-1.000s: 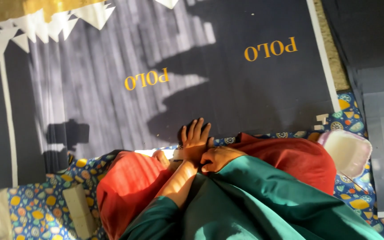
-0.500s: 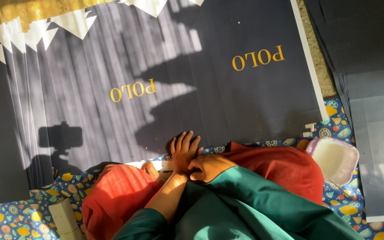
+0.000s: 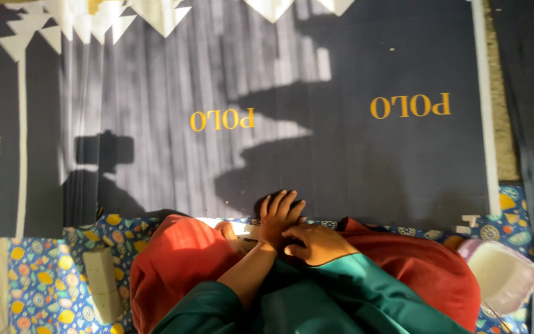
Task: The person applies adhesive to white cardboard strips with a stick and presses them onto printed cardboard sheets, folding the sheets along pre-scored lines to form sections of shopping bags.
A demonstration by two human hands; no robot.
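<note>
Left hand (image 3: 279,216): fingers (image 3: 284,203) held straight and close together, pointing to twelve o'clock, laid flat on the near edge of the dark grey printed sheet (image 3: 341,161). Nothing was clamped between them; the palm pressed down on the sheet.

Right hand (image 3: 316,242): lay just at four o'clock of the left hand, touching its wrist. Fingers curled inward toward nine o'clock; whether they pinched anything could not be told, as the fingertips were in shadow.

Dark grey printed sheet: spread flat at twelve o'clock of both hands, filling most of the view, with yellow lettering in several places. Its near edge ran under the left fingers. Strong sunlight and shadows crossed it.

Green sleeves (image 3: 341,297): covered both forearms, at six o'clock of the hands.

Red-orange cloth (image 3: 180,266): over the knees, at eight and four o'clock of the hands.

Patterned mat (image 3: 44,278): blue with yellow fruit shapes, under the person, showing at eight and three o'clock.

Pale block (image 3: 103,284): lay on the mat at eight o'clock, well apart from the hands.

White tub (image 3: 502,272): pink-rimmed, square, at four o'clock, well apart from the hands.

White triangular flaps (image 3: 156,15): along the far edge at twelve o'clock.
</note>
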